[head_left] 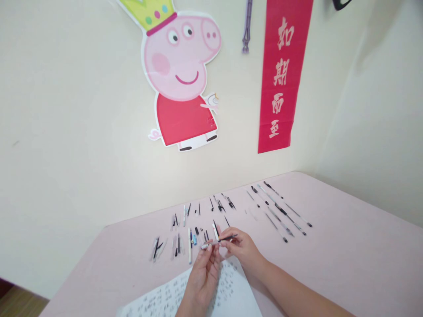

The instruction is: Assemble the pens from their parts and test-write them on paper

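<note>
Above a sheet of handwritten paper (155,297), my two hands meet over the table. My left hand (205,273) pinches a slim, pale pen piece (205,245) between thumb and fingers. Close against it, my right hand (244,248) grips a thin dark pen piece (229,237) by its fingertips. The inner ends of the two pieces come together between my fingers; whether they are joined I cannot tell. Just beyond my hands lie a white pen part (216,231) and a small black cap (197,230).
Several pen parts, such as a white barrel (189,246) and a blue piece (194,239), lie in two rows to the left. At the right are several slim pens or refills (290,218). The pink table (346,264) meets a wall with a pig cutout (185,119) and red banner (280,88).
</note>
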A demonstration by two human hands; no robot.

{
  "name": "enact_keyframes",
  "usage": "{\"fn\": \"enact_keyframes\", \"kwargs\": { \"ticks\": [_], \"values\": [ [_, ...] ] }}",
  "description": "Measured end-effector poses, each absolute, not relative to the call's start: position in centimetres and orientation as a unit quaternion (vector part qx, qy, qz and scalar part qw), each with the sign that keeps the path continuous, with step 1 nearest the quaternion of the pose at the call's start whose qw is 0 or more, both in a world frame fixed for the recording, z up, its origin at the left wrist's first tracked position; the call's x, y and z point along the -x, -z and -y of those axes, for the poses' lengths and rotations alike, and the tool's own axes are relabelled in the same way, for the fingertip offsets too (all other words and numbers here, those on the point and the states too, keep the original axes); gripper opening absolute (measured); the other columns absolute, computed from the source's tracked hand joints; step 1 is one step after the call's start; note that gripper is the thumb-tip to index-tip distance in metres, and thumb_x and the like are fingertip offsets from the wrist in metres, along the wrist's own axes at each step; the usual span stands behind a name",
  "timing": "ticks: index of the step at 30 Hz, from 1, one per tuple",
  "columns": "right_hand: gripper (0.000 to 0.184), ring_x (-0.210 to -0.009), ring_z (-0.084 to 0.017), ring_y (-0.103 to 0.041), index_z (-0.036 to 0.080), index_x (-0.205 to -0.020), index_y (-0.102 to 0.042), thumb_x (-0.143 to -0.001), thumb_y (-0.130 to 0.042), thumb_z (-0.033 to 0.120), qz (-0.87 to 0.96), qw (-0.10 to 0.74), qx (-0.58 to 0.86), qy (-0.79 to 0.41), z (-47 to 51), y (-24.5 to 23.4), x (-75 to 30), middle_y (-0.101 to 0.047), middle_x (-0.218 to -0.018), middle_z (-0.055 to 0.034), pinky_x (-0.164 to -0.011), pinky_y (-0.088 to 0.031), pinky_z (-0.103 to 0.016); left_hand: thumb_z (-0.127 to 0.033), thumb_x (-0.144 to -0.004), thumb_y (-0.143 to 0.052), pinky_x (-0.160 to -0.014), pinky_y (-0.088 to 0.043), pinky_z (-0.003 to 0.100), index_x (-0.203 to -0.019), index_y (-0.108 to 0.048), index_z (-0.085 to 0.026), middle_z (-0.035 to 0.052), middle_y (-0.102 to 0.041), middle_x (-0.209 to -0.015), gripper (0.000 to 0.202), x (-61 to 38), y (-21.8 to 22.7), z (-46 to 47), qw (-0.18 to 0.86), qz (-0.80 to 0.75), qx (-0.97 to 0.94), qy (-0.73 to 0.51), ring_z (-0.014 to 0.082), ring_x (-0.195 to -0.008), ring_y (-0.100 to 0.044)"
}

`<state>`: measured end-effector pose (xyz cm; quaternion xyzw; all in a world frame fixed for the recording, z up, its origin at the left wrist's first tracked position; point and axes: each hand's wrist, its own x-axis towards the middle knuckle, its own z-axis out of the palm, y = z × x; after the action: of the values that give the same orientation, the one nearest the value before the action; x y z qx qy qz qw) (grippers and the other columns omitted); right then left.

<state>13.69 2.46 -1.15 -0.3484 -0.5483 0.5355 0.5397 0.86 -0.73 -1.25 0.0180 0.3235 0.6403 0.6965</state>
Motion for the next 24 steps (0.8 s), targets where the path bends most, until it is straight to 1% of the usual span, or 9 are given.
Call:
{"fn": "enact_keyframes", "kwargs": {
  "ticks": [4, 6, 10, 12, 14, 17, 22, 24],
  "values": [
    [0.011, -0.074, -0.016, -0.060, 0.018, -0.074, -0.069, -0.070, -0.067, 0.027, 0.593, 0.544, 0.347, -0.482, -2.49, 1.18, -13.66, -0.063, -0.078, -0.0044, -0.062, -0.051, -0.026, 0.003, -0.080, -0.048, -0.065, -0.056, 0.020, -0.079, -0.063, -0.005, 0.0101, -0.068, -0.078, 0.017, -0.78, 1.34, 0.81, 0.696, -0.328, -0.022, -0.638, 0.0108, -0.069, -0.066],
    [0.011, -0.075, -0.016, -0.060, 0.019, -0.078, -0.070, -0.072, -0.064, 0.025, 0.610, 0.536, 0.347, -0.470, -2.52, 1.17, -13.67, -0.064, -0.080, -0.0050, -0.066, -0.050, -0.027, 0.003, -0.081, -0.047, -0.065, -0.056, 0.020, -0.079, -0.063, -0.005, 0.0100, -0.068, -0.079, 0.018, -0.73, 1.38, 0.84, 0.696, -0.329, -0.024, -0.638, 0.0107, -0.069, -0.066],
    [0.014, -0.074, -0.016, -0.060, 0.019, -0.082, -0.071, -0.072, -0.064, 0.025, 0.615, 0.520, 0.354, -0.475, -2.55, 1.21, -13.70, -0.064, -0.083, -0.0060, -0.063, -0.050, -0.027, 0.003, -0.081, -0.046, -0.066, -0.056, 0.019, -0.079, -0.063, -0.006, 0.0106, -0.068, -0.080, 0.019, -0.73, 1.48, 0.75, 0.693, -0.324, -0.028, -0.643, 0.0110, -0.071, -0.066],
    [0.016, -0.075, -0.016, -0.060, 0.020, -0.084, -0.070, -0.071, -0.065, 0.026, 0.614, 0.522, 0.352, -0.476, -2.58, 1.37, -13.72, -0.064, -0.084, -0.0060, -0.066, -0.049, -0.029, 0.003, -0.081, -0.046, -0.066, -0.056, 0.019, -0.078, -0.063, -0.006, 0.0109, -0.069, -0.080, 0.020, -0.75, 1.53, 0.67, 0.695, -0.320, -0.027, -0.643, 0.0112, -0.071, -0.066],
    [0.020, -0.076, -0.016, -0.060, 0.020, -0.089, -0.069, -0.070, -0.066, 0.027, 0.610, 0.525, 0.350, -0.480, -2.60, 1.58, -13.73, -0.065, -0.086, -0.0058, -0.069, -0.049, -0.030, 0.003, -0.082, -0.045, -0.067, -0.056, 0.019, -0.079, -0.064, -0.006, 0.0119, -0.069, -0.082, 0.021, -0.75, 1.58, 0.60, 0.701, -0.313, -0.026, -0.641, 0.0117, -0.072, -0.066],
    [0.027, -0.072, -0.015, -0.059, 0.020, -0.094, -0.066, -0.069, -0.068, 0.029, 0.590, 0.521, 0.354, -0.505, -2.55, 1.75, -13.72, -0.065, -0.089, -0.0053, -0.066, -0.049, -0.029, 0.002, -0.082, -0.045, -0.068, -0.056, 0.020, -0.080, -0.064, -0.005, 0.0132, -0.069, -0.083, 0.021, -0.68, 1.58, 0.53, 0.704, -0.300, -0.016, -0.643, 0.0122, -0.073, -0.067],
    [0.026, -0.066, -0.015, -0.056, 0.019, -0.090, -0.061, -0.068, -0.068, 0.032, 0.554, 0.515, 0.365, -0.542, -2.37, 1.42, -13.68, -0.062, -0.076, -0.0024, -0.056, -0.047, -0.026, 0.002, -0.082, -0.045, -0.066, -0.056, 0.020, -0.078, -0.065, -0.005, 0.0116, -0.069, -0.080, 0.021, -0.49, 1.40, 0.52, 0.695, -0.298, 0.005, -0.655, 0.0118, -0.070, -0.067],
    [0.023, -0.067, -0.015, -0.056, 0.018, -0.088, -0.060, -0.069, -0.067, 0.029, 0.565, 0.520, 0.368, -0.524, -2.48, 1.38, -13.72, -0.062, -0.076, -0.0024, -0.058, -0.046, -0.026, 0.002, -0.083, -0.045, -0.066, -0.057, 0.020, -0.078, -0.065, -0.006, 0.0109, -0.069, -0.080, 0.022, -0.46, 1.28, 0.51, 0.695, -0.298, 0.010, -0.654, 0.0117, -0.070, -0.067]
  ]
}}
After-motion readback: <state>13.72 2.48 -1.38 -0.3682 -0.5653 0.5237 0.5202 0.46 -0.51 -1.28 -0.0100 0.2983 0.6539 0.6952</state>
